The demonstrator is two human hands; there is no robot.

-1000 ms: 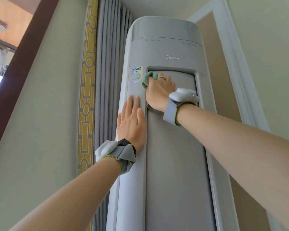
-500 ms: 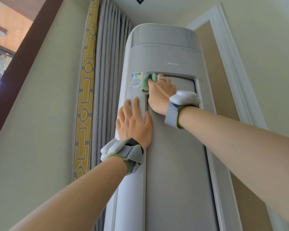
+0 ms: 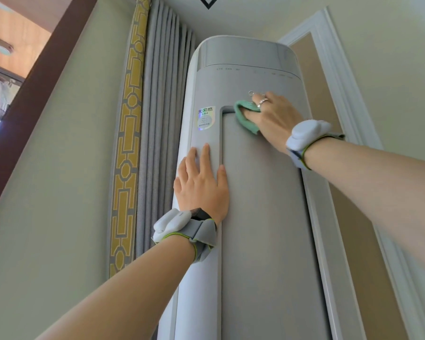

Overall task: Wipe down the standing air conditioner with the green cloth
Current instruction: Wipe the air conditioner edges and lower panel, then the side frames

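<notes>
— Up against the wall, what stands in the head view?

— On the floor between a grey curtain [image 3: 162, 119] and a white door frame [image 3: 341, 94] stands the tall grey air conditioner [image 3: 263, 217], seen from below. A sticker [image 3: 205, 118] sits on its upper left front.

— Where is the cloth?

— The green cloth [image 3: 243, 119] is bunched against the top edge of the recessed front panel, just right of the sticker. The right hand [image 3: 272, 119] presses it there, fingers closed over the fabric; a ring shows on one finger.

— And the other hand?

— The left hand [image 3: 201, 185] lies flat and spread on the unit's left front strip, below the sticker, gripping nothing. Its thumb reaches across the panel seam.

— Anything on the arms?

— Each wrist carries a grey band with a white device [image 3: 171, 223].
</notes>
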